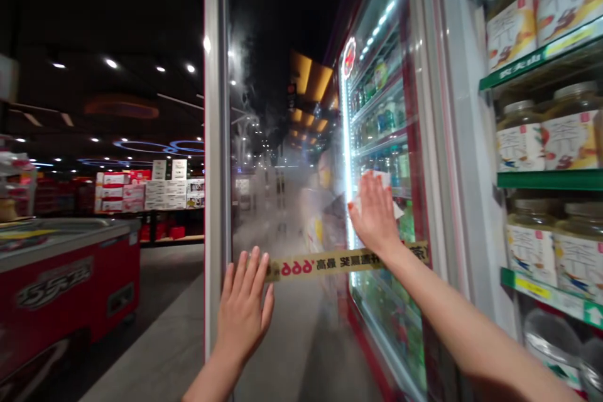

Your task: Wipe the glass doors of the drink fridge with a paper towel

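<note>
A glass cooler door point(292, 311) stands swung open in front of me, with misty patches on its pane. My right hand point(375, 213) lies flat against the glass, pressing a white wipe point(398, 210) under its palm and fingers; most of the wipe is hidden. Lower on the left, my left hand point(245, 301) rests with stretched fingers at the pane's edge beside the metal door frame point(215, 138), holding nothing. A gold printed strip point(325, 264) crosses the glass between both hands.
Jars on green-edged shelves point(549, 180) stand close on the right. A red chest freezer point(70, 289) is at the left, with stacked boxes point(167, 191) behind it. Lit cooler shelves point(381, 113) with bottles show in the pane.
</note>
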A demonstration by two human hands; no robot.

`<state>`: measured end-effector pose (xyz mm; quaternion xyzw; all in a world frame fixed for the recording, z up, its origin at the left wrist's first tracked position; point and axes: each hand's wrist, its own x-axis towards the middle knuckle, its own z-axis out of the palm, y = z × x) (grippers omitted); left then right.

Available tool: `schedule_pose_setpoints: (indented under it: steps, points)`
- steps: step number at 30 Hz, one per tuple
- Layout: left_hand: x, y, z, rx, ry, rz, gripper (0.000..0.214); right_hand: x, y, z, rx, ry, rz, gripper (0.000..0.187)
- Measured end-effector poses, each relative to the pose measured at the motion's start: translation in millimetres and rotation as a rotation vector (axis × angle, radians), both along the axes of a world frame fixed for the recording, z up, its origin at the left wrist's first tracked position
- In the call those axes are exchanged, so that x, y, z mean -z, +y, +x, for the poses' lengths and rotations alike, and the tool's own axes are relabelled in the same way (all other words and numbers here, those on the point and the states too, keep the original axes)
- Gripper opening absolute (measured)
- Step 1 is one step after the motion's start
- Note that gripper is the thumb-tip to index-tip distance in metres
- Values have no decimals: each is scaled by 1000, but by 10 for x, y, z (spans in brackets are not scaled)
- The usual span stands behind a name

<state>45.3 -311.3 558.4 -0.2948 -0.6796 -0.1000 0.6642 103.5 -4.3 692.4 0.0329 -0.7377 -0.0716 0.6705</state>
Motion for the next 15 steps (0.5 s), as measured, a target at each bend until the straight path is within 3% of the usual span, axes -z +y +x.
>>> schedule_pose_setpoints:
  steps: [1, 2, 3, 6, 8, 10, 12, 13, 15]
  points:
    - [4, 10, -10, -12, 17, 7, 80, -99, -41, -35, 11, 32, -93, 82]
    - [14, 28, -24, -17, 31, 12, 80, -163, -134, -73, -4, 35, -91, 83]
    - [28, 49, -42, -13, 43, 18, 79, -194, -260, -106, -41, 8, 4, 84]
    - [84, 102, -101, 24, 72, 31, 78, -248, -567, -147, -173, -144, 531, 83]
    - [117, 118, -137, 56, 78, 29, 78, -443, -556, -131, -190, -175, 669, 74]
    - [135, 127, -158, 81, 76, 37, 77, -796, -446, -122, -182, -127, 609, 68]
    - [142, 130, -162, 86, 86, 46, 76, -1131, -412, -163, -167, -39, 448, 68]
    - [146, 129, -159, 90, 93, 55, 76, -1224, -456, -203, -163, -7, 386, 68]
    - [160, 119, -149, 116, 100, 81, 75, -1219, -651, -285, -172, -6, 390, 69]
